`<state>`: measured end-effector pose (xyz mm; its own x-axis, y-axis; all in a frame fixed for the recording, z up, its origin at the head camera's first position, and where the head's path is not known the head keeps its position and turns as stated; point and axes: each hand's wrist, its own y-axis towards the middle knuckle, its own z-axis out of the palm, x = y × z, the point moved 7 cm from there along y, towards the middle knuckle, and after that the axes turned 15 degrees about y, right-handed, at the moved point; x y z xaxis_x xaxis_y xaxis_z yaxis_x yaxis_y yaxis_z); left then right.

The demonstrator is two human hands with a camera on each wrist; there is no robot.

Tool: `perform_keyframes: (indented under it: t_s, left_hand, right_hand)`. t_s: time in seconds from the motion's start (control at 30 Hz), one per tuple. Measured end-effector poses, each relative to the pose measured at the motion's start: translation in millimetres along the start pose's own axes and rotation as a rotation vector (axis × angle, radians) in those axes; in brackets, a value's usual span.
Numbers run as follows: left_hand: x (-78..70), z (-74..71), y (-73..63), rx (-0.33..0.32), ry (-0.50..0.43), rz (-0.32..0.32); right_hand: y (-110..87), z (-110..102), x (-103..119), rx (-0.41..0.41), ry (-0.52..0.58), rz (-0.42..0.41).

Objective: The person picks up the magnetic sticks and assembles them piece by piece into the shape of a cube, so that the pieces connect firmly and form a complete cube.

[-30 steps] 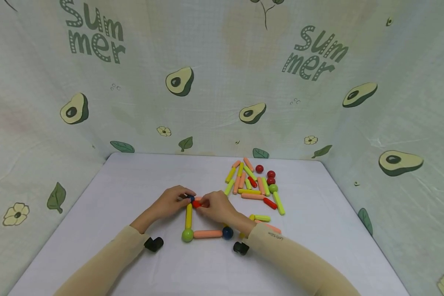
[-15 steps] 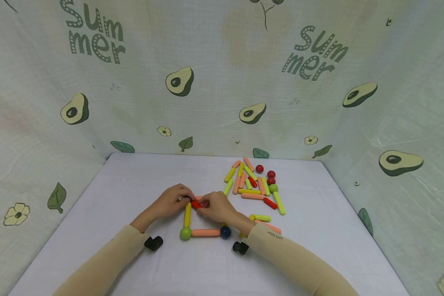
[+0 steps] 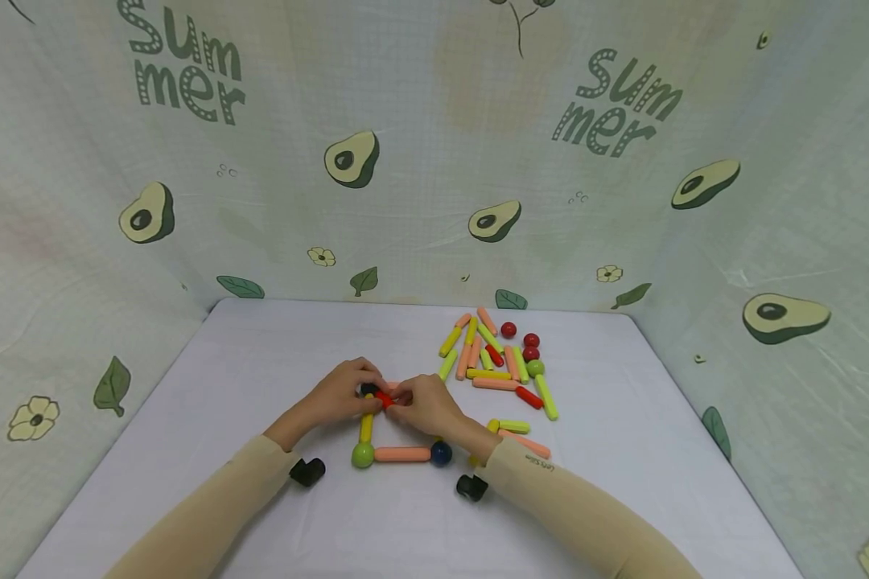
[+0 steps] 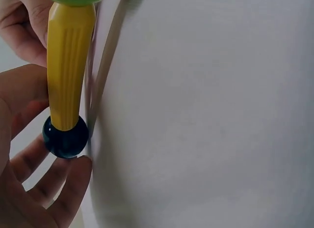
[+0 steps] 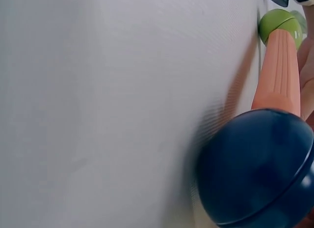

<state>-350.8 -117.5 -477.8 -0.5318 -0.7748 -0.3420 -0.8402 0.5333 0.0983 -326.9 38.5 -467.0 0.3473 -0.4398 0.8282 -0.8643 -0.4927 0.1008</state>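
Note:
A four-sided frame of toy rods and balls sits before both hands. Its near side is a peach rod (image 3: 402, 454) between a green ball (image 3: 363, 455) and a blue ball (image 5: 255, 169). A yellow rod (image 4: 70, 66) runs from the green ball to the far-left blue ball (image 4: 65, 137). At that corner, a short red rod (image 3: 384, 399) is pinched by my right hand (image 3: 427, 404). My left hand (image 3: 342, 392) reaches round the corner ball, thumb and forefinger at the red rod's left end. Another peach rod shows partly behind the fingers, and the right hand hides much of the frame's right side.
Loose peach, yellow, green and red rods lie in a group at the back right, with red balls (image 3: 508, 330) and a green ball (image 3: 535, 368) beside them. A yellow ball (image 3: 493, 425) with rods lies right of the right wrist. Printed cloth walls (image 3: 420, 265) enclose the table.
The frame has shifted slightly left. My left hand's thumb and forefinger have moved right, from the corner blue ball to the red rod. My right hand stays almost in place.

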Motion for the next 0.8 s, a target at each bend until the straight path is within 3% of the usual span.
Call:
perform_keyframes:
  t_s: [0.17, 0.3, 0.5, 0.63, 0.8]
  left_hand:
    - [-3.9, -2.0, 1.5, 0.008, 0.004, 0.042]
    - [-4.5, -1.5, 2.5, 0.024, -0.01, 0.031]
    - [-5.2, -0.8, 4.1, 0.046, -0.009, -0.01]
    - [-3.0, 0.9, 4.9, 0.055, -0.008, -0.045]
    - [-1.3, 3.6, 3.9, 0.059, -0.008, -0.071]
  right_hand:
    - [-0.7, -0.1, 0.2, -0.019, 0.003, 0.008]
    - [-2.7, -2.8, 0.3, -0.009, -0.003, 0.008]
    - [-6.4, -37.1, 2.0, -0.015, -0.063, -0.016]
    - [0.4, -71.0, -5.8, -0.011, -0.209, -0.053]
    - [11.1, -92.7, -23.4, 0.1, -0.442, -0.11]
